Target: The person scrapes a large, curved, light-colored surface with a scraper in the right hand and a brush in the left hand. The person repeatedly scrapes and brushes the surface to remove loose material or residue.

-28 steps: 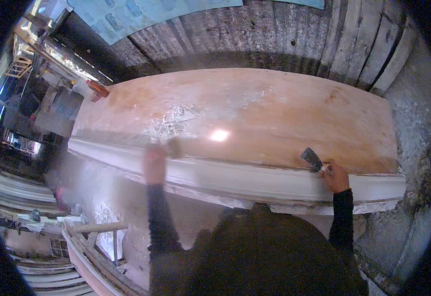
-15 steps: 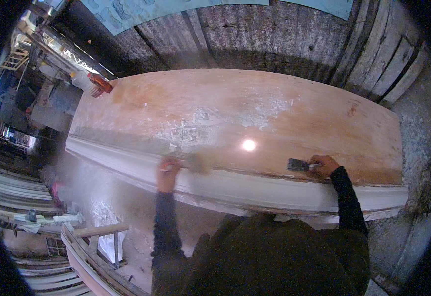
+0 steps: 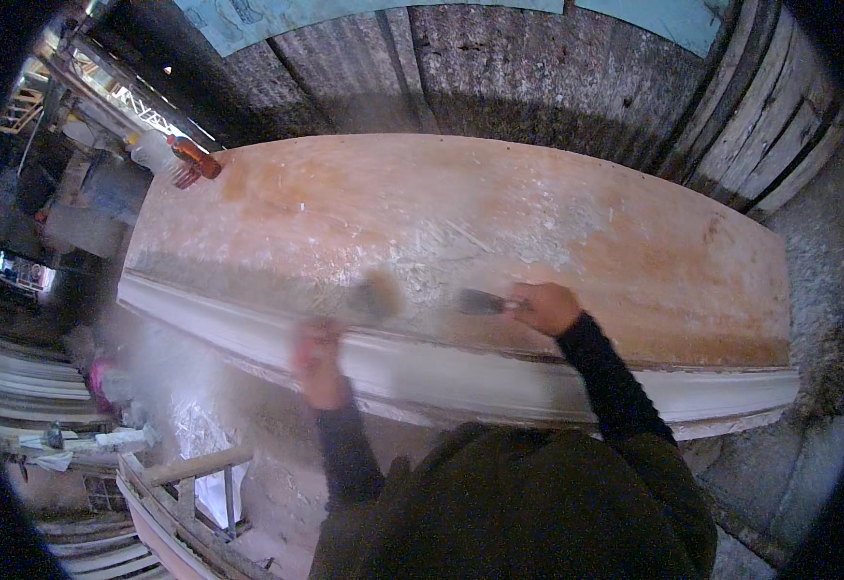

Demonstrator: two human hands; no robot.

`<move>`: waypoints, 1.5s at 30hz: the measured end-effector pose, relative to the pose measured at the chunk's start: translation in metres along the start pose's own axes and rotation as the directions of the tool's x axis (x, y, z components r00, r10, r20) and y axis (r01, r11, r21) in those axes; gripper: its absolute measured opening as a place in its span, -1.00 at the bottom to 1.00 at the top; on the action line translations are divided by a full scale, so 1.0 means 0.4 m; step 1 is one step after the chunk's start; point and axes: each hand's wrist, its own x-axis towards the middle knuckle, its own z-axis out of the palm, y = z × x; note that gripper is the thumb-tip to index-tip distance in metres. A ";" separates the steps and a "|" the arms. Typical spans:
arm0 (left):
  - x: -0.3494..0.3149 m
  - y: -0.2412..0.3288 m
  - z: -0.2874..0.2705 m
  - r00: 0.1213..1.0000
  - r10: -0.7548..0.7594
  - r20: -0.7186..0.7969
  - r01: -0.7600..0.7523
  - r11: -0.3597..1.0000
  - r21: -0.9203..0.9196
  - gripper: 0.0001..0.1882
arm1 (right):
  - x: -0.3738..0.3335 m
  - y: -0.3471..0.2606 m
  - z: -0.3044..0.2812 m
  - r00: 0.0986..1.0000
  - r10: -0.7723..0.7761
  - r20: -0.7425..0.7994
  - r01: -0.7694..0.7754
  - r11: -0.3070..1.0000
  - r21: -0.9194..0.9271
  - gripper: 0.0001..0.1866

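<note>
My left hand (image 3: 318, 360), smeared by motion, is closed on the handle of a brush (image 3: 379, 295). The brush's tan, blurred head is over the near side of a long brown wooden panel (image 3: 634, 261). Farther right, my right hand (image 3: 546, 307) grips a putty knife (image 3: 483, 302), its dark blade pointing left over the panel. White flakes and dust (image 3: 431, 256) lie scattered across the panel's middle, just beyond both tools. Along the near edge runs a white moulded strip (image 3: 499, 377), with my left hand above it.
On the panel's far left corner are a reddish-brown bottle (image 3: 196, 158) and a pale clear container (image 3: 154, 153). Corrugated metal sheets (image 3: 528, 77) stand behind, with wooden boards (image 3: 774, 126) at the right. A wooden frame (image 3: 180, 474) and stacked strips (image 3: 30, 377) are at lower left.
My right hand has moved left and slightly away from me with the putty knife, closer to the brush. The left hand has shifted slightly nearer, and the brush head now sits farther over the panel.
</note>
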 end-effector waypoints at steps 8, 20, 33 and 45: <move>-0.168 0.078 0.253 0.858 -0.416 0.302 0.394 0.909 0.135 -0.89 | -0.078 0.153 0.056 0.924 0.373 0.089 -0.375 0.927 0.003 -0.71; 0.102 0.191 -0.033 0.972 0.231 -0.034 -0.146 0.716 0.683 -0.84 | 0.147 -0.105 -0.032 0.995 0.094 0.019 -0.088 0.977 -0.192 -0.70; -0.059 0.079 0.114 0.920 -0.351 0.174 0.339 0.936 0.093 -0.91 | 0.070 0.031 0.152 0.989 -0.014 0.149 0.008 0.999 0.040 -0.71; 0.126 0.237 -0.103 0.982 0.185 -0.042 -0.119 0.774 0.622 -0.87 | 0.377 -0.359 0.088 0.990 -0.124 0.073 0.133 0.982 -0.135 -0.69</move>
